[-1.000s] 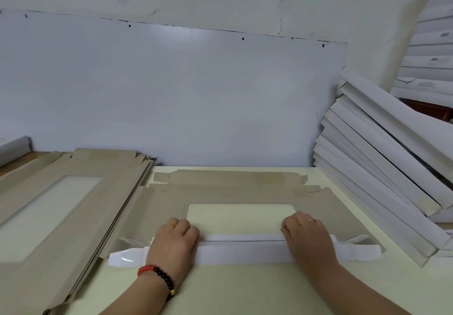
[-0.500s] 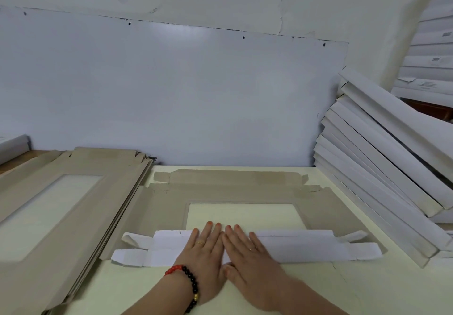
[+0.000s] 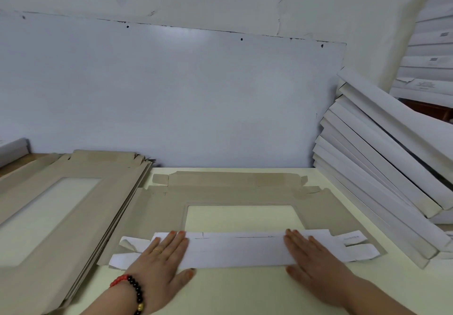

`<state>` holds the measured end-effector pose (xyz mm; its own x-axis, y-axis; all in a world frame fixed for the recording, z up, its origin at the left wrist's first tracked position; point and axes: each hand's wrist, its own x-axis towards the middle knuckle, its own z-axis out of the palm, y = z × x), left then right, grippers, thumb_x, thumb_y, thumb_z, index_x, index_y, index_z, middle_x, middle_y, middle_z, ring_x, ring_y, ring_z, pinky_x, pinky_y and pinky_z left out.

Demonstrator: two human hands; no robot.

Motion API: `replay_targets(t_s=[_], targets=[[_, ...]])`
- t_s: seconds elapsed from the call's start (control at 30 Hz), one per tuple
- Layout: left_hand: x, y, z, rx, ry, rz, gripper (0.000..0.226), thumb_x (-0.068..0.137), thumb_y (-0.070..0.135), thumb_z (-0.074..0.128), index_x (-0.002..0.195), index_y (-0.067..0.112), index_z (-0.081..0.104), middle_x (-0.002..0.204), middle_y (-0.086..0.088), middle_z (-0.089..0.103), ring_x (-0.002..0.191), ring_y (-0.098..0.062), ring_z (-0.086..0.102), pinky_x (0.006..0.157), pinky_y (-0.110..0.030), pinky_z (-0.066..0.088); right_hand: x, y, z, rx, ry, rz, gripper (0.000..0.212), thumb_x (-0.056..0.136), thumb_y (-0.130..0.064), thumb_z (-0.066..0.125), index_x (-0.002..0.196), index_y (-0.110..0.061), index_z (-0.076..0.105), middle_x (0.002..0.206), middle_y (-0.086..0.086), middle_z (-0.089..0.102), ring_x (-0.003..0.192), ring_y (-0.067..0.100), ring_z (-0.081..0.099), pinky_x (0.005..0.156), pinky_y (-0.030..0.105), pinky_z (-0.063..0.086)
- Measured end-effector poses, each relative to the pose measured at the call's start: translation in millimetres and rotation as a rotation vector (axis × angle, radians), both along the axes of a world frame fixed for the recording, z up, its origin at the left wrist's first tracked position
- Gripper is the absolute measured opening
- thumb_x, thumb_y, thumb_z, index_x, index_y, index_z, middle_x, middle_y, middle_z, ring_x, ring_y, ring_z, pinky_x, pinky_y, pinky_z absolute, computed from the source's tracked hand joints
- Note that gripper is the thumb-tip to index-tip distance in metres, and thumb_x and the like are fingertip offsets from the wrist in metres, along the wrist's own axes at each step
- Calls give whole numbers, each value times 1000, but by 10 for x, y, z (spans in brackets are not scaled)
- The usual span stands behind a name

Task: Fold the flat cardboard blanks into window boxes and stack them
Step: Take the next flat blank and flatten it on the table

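Note:
A flat grey-brown cardboard blank [image 3: 235, 193] with a rectangular window lies on the cream table [image 3: 235, 287] in front of me. Its near flap [image 3: 235, 249] is folded over toward the window and shows its white side. My left hand [image 3: 159, 257] lies flat on the flap's left part, fingers straight. My right hand [image 3: 311, 256] presses flat on the flap's right part. A pile of unfolded blanks [image 3: 56, 207] lies at the left. Folded white boxes [image 3: 382, 175] are stacked leaning at the right.
A pale board [image 3: 171, 99] stands against the wall behind the table. More white boxes [image 3: 431, 52] are piled at the far right. A white box corner [image 3: 13, 149] shows at the far left edge.
My hands first gripped the flap apart, came together flat at its middle, and have now slid outward along it, left hand leftward and right hand rightward.

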<state>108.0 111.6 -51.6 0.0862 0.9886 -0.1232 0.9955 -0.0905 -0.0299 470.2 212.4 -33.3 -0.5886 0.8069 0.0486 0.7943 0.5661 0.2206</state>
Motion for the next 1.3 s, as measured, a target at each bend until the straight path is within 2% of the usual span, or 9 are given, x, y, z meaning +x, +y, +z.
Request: replay_targets(t_s=[0.1, 0.17, 0.37, 0.57, 0.7, 0.8, 0.93, 1.1, 1.3], targets=[[-133, -38, -6, 23, -1, 32, 108, 64, 82, -19, 152, 20, -12, 157, 7, -20, 138, -11, -29, 113, -26, -20, 304, 127, -91, -44, 49, -28, 70, 100, -55, 18, 154, -15, 0, 157, -4, -16, 138, 12, -31, 104, 12, -25], [-201, -65, 8, 47, -21, 92, 123, 50, 85, -31, 153, 22, -7, 158, 9, -17, 144, -10, -20, 115, -28, -14, 477, 191, -143, -129, 71, -70, 71, 99, -58, 15, 152, -21, -13, 153, -10, -26, 135, 3, -32, 100, 12, -29], [-479, -100, 68, 75, -12, 237, 131, 40, 90, -31, 153, 29, -7, 156, 16, -16, 146, -8, -13, 119, -31, -7, 821, 356, -143, -204, 61, -270, 76, 96, -63, 15, 152, -22, -14, 158, -11, -19, 137, -4, -22, 115, 24, -12], [-621, -76, 9, 52, -73, 350, 82, 87, 74, 8, 154, 28, -5, 159, 14, -11, 146, -6, -12, 119, -30, -5, 920, 414, -154, -202, 75, -456, 73, 96, -62, 10, 153, -22, -9, 161, -7, -11, 147, 5, -10, 118, 34, -5], [-504, 3, 73, 57, -57, 424, 90, 82, 81, 10, 153, 27, -5, 161, 9, -5, 148, -17, -6, 121, -37, 2, 796, 444, -5, -63, -30, -665, 66, 96, -52, 7, 150, -16, 18, 155, 1, 24, 143, 17, 22, 116, 50, 8], [-329, 107, 170, 51, 69, 335, 116, 57, 93, -7, 152, 27, -15, 160, 4, -15, 147, -27, -17, 116, -46, -10, 584, 442, 110, 124, -165, -543, 61, 87, -29, 19, 145, -13, 27, 146, 6, 36, 137, 26, 29, 112, 54, 8], [-62, 275, 324, -67, 19, 247, 115, 67, 91, 29, 152, 26, -14, 161, 1, 10, 148, -24, 5, 115, -52, -12, 129, 492, 131, -109, -67, -327, 67, 90, -18, 34, 153, -22, 12, 160, 0, 16, 141, 17, 31, 117, 49, 5], [125, 415, 514, -72, 0, 204, 114, 46, 90, 52, 143, 35, 28, 130, 9, 45, 120, -18, 44, 104, -36, 26, -158, 465, 71, -158, 44, -241, 56, 99, -54, 19, 151, -33, 18, 158, -10, 24, 140, 17, 31, 115, 52, 5], [260, 460, 791, -263, -34, 277, 87, 41, 78, 71, 113, 35, 50, 93, 14, 49, 94, -17, 37, 73, -31, 32, -139, 397, 240, -210, 12, -210, 104, 63, -85, -8, 152, -34, 12, 155, -8, 28, 140, 22, 27, 115, 46, 14]])
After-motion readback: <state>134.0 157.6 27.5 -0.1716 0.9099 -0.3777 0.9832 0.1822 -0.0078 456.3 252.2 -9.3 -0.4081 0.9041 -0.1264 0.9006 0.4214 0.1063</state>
